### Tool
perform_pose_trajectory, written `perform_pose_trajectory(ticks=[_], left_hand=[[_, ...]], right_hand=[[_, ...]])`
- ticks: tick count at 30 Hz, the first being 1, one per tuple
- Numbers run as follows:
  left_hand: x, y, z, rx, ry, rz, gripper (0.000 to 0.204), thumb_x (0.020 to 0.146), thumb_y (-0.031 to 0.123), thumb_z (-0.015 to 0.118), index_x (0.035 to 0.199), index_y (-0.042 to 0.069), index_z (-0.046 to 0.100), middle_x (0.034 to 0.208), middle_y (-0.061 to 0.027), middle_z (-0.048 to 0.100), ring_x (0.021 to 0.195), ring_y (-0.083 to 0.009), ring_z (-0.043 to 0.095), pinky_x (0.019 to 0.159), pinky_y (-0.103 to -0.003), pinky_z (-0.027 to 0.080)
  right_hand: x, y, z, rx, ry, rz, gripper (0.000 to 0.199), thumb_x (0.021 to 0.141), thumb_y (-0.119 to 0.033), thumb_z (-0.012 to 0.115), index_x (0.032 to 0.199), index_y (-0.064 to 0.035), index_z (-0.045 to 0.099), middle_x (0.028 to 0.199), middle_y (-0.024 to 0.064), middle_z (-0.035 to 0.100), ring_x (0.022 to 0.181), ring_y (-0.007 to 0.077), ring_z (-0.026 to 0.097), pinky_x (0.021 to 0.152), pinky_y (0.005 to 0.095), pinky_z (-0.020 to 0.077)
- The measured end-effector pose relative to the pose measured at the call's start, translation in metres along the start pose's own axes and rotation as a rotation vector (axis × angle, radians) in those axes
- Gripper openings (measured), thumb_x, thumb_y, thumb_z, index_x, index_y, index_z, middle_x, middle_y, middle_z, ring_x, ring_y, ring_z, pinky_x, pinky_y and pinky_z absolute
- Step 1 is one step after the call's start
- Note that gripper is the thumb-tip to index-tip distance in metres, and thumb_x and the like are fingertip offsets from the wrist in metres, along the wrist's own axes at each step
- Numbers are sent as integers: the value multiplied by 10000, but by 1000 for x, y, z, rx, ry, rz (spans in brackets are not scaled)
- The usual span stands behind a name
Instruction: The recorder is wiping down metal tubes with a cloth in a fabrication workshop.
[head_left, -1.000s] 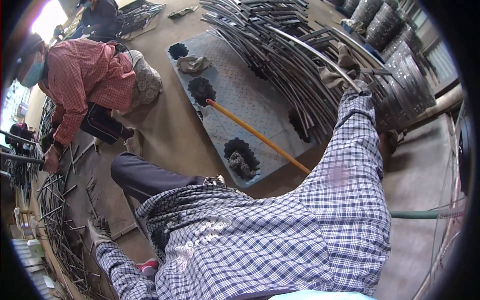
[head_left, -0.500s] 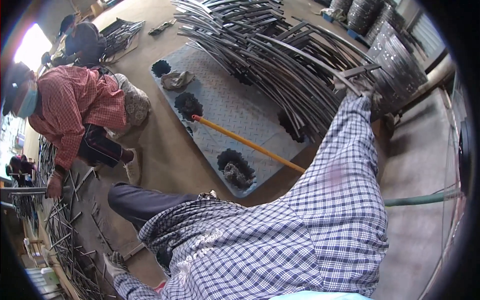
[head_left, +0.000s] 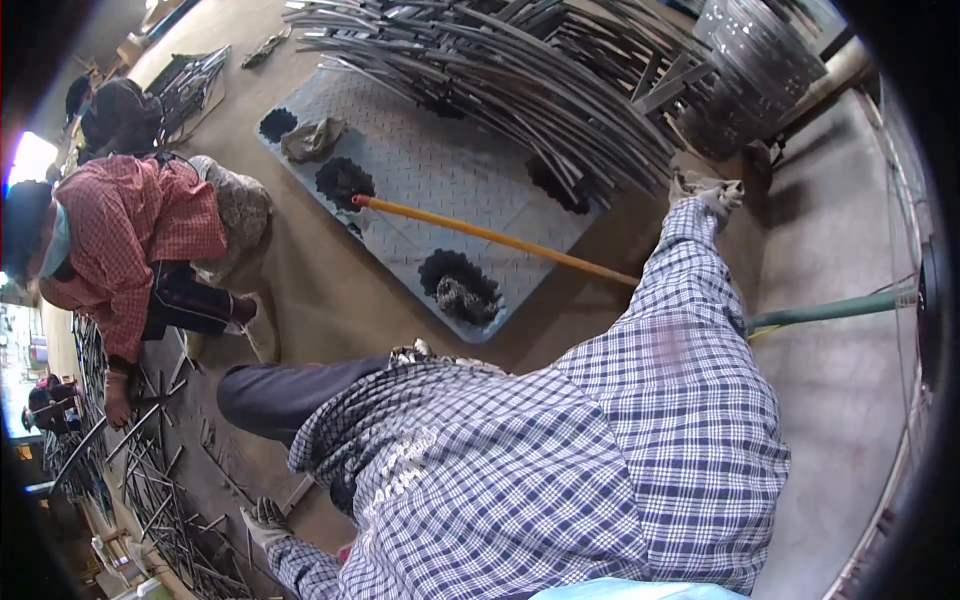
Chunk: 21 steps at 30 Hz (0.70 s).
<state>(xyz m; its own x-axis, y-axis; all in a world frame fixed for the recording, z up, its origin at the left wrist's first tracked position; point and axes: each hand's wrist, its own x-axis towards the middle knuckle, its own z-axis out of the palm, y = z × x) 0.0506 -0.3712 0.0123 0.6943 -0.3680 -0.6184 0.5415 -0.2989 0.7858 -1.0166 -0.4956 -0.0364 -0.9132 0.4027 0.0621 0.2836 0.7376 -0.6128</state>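
My right hand [head_left: 706, 190], in a pale work glove, reaches out beside the near right end of a large stack of dark metal bars [head_left: 500, 75]. Its fingers are loosely apart, and no bar shows in it. Low on the left, my left hand [head_left: 266, 523] wears a glove with a dark-patched palm side. It is open, fingers stretched out, close to a loose heap of thin metal bars [head_left: 185, 515]. A short flat bar [head_left: 298, 494] lies just beyond its fingers.
A blue-grey plastic pallet [head_left: 410, 165] with dark scalloped holes lies under the stack, an orange pole [head_left: 480, 232] across it. Metal drums [head_left: 745, 75] stand far right. A co-worker in a red checked shirt [head_left: 140, 220] bends over bars at left. A green hose [head_left: 835, 312] runs at right.
My right hand has let go of a metal bar at the stack and drawn back toward me. The view has shifted. The co-worker's hand has moved lower over the bars.
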Motion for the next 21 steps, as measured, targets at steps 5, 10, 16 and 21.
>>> perform_pose_trajectory(ticks=[5,10,16,21], left_hand=[[95,-13,-88,-287,-241,-93,714,865,501,546,1341,26,309,1288,-155,491,1191,-290,489,1013,-353,420],[-8,-7,-18,-154,4,5,647,895,487,505,1325,35,335,1344,-150,442,1261,-275,421,1055,-349,368],[-70,-14,29,-336,126,-92,568,921,471,463,1302,59,379,1387,-121,404,1301,-240,379,1076,-359,337],[-21,-17,-12,-180,96,-82,588,905,535,430,1306,105,419,1370,-92,415,1304,-247,351,1101,-403,270]], right_hand=[[-80,-38,-14,311,-242,19,563,755,-509,688,983,1,623,976,143,670,818,257,663,673,357,536],[-173,-82,-83,916,-535,311,348,799,-213,720,967,34,541,838,144,641,709,260,656,562,440,567],[-122,-59,-54,-6,-174,-577,452,671,-380,803,970,-80,648,939,165,672,863,314,653,720,433,511],[-122,-90,-78,-351,-226,-606,436,726,-504,696,981,-151,691,979,125,675,944,317,640,787,415,515]])
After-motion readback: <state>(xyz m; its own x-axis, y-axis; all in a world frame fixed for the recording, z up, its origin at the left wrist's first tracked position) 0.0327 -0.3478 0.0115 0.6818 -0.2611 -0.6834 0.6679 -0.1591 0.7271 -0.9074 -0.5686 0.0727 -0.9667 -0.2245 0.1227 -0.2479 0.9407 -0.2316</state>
